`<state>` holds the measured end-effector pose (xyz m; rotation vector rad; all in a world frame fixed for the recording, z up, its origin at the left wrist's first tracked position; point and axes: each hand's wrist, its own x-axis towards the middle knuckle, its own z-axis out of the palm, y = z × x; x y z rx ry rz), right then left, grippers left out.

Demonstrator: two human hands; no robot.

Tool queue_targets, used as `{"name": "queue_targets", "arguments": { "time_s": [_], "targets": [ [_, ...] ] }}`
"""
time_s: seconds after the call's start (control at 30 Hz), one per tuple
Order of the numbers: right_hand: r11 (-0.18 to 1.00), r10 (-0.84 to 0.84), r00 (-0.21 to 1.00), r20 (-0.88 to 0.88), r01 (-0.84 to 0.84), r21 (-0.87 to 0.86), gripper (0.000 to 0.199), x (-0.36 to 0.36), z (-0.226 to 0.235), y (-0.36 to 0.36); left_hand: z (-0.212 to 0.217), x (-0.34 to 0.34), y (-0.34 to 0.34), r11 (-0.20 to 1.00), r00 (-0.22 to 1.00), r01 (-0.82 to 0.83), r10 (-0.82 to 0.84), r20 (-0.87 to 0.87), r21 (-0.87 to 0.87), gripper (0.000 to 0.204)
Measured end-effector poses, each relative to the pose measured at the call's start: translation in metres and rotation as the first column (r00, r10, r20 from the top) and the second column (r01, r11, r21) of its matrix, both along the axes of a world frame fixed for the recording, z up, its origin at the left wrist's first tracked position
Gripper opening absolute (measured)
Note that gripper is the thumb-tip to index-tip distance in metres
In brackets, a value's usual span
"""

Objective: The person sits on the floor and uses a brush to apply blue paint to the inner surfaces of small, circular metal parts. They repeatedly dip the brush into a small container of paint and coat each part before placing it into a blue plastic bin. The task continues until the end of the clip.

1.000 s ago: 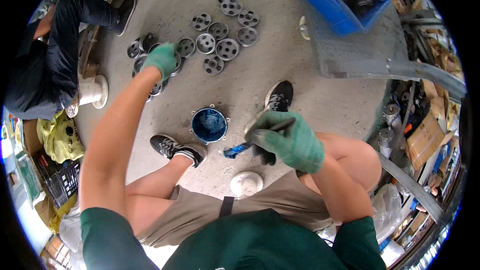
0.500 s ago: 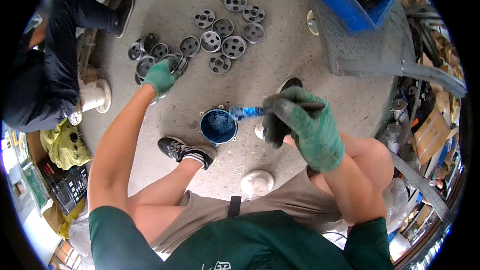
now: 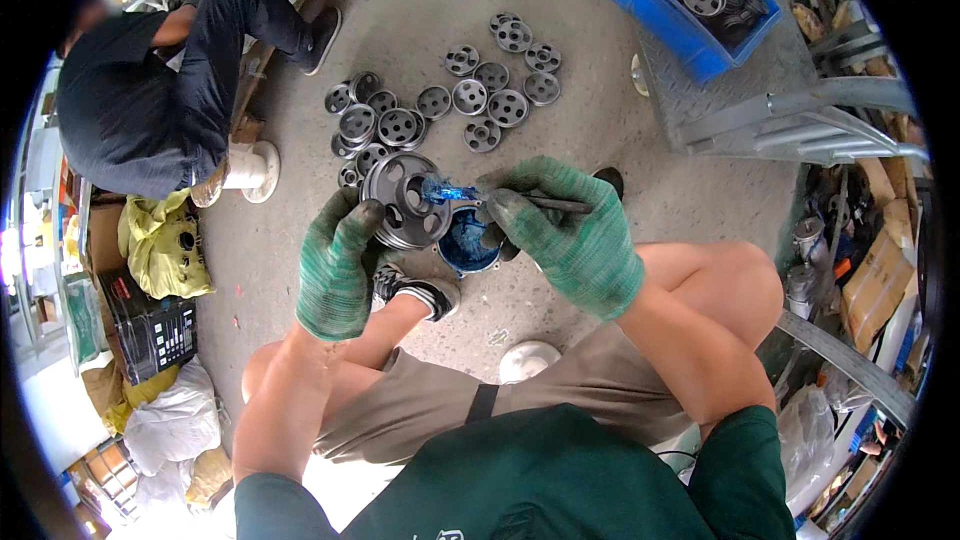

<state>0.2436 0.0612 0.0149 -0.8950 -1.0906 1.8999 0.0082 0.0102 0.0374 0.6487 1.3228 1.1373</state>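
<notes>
My left hand, in a green glove with darkened fingertips, grips a grey metal wheel by its rim. The wheel has round holes in its face; its edge looks layered, and I cannot tell whether a second wheel lies behind. Between the gloved fingers of my right hand is a brush, its handle slanting back over the palm. Blue paste-like stuff coats the bristles, which meet the wheel's face near its right edge. Just below stands a round tin with blue stuff inside, partly hidden by the wheel and my right fingers.
Several loose wheels lie on the concrete floor ahead, some piled at the left. A blue crate of wheels rests on a metal platform at the far right. Another person sits at the left, beside a yellow bag.
My left hand has come back from the floor pile with a wheel, now in front of me. My right hand has brought the brush from beside the tin up to the wheel's face.
</notes>
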Motion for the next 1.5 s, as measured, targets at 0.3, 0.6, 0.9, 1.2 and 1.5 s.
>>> {"name": "queue_targets", "arguments": {
  "time_s": [0.3,0.6,0.9,1.2,1.5],
  "targets": [
    [0.994,0.064,0.996,0.060,-0.069,0.082,0.025,-0.001,0.004,-0.005,-0.014,0.004,-0.016,0.998,0.935,0.012,0.008,0.354,-0.055,0.040],
    [0.880,0.245,0.959,0.144,-0.282,0.382,0.019,0.023,0.022,0.022,-0.012,-0.002,-0.014,0.962,0.762,0.101,0.088,0.642,-0.252,0.035],
    [0.472,0.020,0.848,0.530,-0.475,0.743,0.021,0.010,0.013,0.021,-0.008,0.006,-0.016,0.976,0.952,0.169,-0.126,0.278,-0.137,0.032],
    [0.862,0.304,0.953,0.000,-0.275,-0.427,0.023,0.016,-0.009,0.022,-0.023,0.011,-0.031,0.968,0.966,0.222,-0.201,-0.163,0.121,0.036],
    [0.930,0.025,0.991,-0.133,-0.072,-0.360,0.019,0.062,-0.019,0.041,-0.058,0.002,0.005,0.978,0.976,0.207,-0.206,-0.068,0.003,0.048]
  ]
}}
